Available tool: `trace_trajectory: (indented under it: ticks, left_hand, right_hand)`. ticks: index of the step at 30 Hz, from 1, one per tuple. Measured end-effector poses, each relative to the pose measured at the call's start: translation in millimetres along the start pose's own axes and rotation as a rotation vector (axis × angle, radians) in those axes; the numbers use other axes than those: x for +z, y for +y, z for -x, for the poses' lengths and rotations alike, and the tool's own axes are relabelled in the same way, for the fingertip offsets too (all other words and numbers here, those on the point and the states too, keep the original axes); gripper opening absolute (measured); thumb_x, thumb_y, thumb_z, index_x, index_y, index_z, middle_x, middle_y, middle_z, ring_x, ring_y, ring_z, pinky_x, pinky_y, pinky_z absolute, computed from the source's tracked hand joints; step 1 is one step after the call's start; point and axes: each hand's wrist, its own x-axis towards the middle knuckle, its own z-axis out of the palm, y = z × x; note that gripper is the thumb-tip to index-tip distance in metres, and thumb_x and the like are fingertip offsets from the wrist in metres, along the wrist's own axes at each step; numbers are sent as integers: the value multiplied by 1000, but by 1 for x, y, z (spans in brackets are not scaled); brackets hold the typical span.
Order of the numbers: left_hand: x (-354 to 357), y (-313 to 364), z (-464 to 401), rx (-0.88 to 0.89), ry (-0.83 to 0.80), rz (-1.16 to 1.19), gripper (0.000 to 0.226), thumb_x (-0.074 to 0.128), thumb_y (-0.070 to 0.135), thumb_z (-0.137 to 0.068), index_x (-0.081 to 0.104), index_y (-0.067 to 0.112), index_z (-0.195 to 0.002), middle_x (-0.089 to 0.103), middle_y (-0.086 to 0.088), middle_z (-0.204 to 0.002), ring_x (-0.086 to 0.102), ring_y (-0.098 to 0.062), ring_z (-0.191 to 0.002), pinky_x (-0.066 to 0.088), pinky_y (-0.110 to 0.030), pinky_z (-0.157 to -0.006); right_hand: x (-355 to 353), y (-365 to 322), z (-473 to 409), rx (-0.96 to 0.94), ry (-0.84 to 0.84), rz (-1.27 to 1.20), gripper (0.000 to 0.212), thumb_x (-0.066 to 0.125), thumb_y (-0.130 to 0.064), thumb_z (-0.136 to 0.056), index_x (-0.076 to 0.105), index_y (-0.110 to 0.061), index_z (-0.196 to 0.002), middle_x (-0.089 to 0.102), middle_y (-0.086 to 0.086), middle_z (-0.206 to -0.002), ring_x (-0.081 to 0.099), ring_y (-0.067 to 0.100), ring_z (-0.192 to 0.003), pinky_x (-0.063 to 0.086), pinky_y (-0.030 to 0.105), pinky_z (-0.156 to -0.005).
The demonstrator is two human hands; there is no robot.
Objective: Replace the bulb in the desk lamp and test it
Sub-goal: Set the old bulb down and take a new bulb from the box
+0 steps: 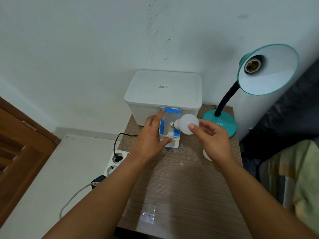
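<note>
Right hand (209,135) pinched the white bulb (188,124) just above its open blue box (170,129), which the left hand (151,135) gripped on the counter (181,178), while the lamp (266,69) socket (251,65) gaped empty, so fitting and testing remained.

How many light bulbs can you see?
2, maybe. One bulb is held by the right hand above the blue box. A round white thing peeks out under that hand on the table; it may be a second bulb, mostly hidden.
</note>
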Motion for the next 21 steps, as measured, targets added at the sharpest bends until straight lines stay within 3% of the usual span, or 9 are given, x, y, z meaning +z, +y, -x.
trace_trajectory:
  ticks: [4, 8, 11, 13, 15, 18, 21]
  left_hand:
    - [-2, 1, 0, -11, 1, 10, 110, 88, 34, -75, 13, 42, -156, 39, 4, -143, 59, -16, -117, 59, -39, -86]
    - [-3, 6, 1, -30, 8, 17, 106, 88, 30, -74, 19, 38, -155, 41, 5, -145, 57, -15, -121, 59, -40, -86]
    - [-3, 9, 1, -1, 26, -32, 103, 89, 29, -73, 25, 32, -153, 34, 3, -149, 53, -15, -122, 59, -37, -87]
    - [-4, 11, 1, 15, 49, -78, 101, 90, 29, -71, 28, 32, -151, 28, 2, -153, 48, -16, -126, 59, -37, -87]
    - [-3, 11, 1, 43, 77, -118, 103, 91, 30, -69, 29, 30, -151, 23, 1, -157, 43, -19, -131, 56, -35, -92]
    - [-2, 10, 2, 98, 110, -203, 105, 91, 33, -69, 28, 25, -153, 23, -1, -160, 35, -20, -134, 46, -38, -104]
    - [-3, 11, 4, 112, 150, -306, 101, 89, 39, -68, 35, 20, -151, 24, -2, -157, 37, -28, -129, 43, -41, -103]
  right_hand:
    - [-6, 8, 3, 49, 45, -172, 27, 78, -34, -78, 69, -30, -103, 75, -2, -102, 71, 12, -96, 57, 32, -84]
    - [-11, 13, 6, 48, 60, -234, 34, 76, -29, -80, 64, -27, -113, 73, 4, -107, 71, 18, -98, 57, 29, -77]
    - [-14, 17, 10, 6, 49, -193, 41, 75, -31, -83, 61, -45, -119, 72, 2, -110, 68, 19, -105, 56, 36, -89]
    - [-16, 19, 13, -43, 24, -143, 41, 72, -33, -85, 60, -58, -116, 67, -3, -123, 64, 19, -114, 53, 40, -97]
    - [-16, 19, 17, -69, -10, -119, 42, 69, -27, -89, 58, -56, -116, 62, -10, -130, 64, 16, -115, 53, 35, -99]
    - [-15, 21, 21, -74, -33, -115, 41, 66, -18, -92, 57, -43, -124, 61, -21, -122, 67, 2, -103, 52, 16, -89]
    - [-15, 19, 24, -60, -29, -122, 40, 66, -16, -92, 58, -38, -124, 60, -25, -115, 66, -6, -96, 52, 10, -80]
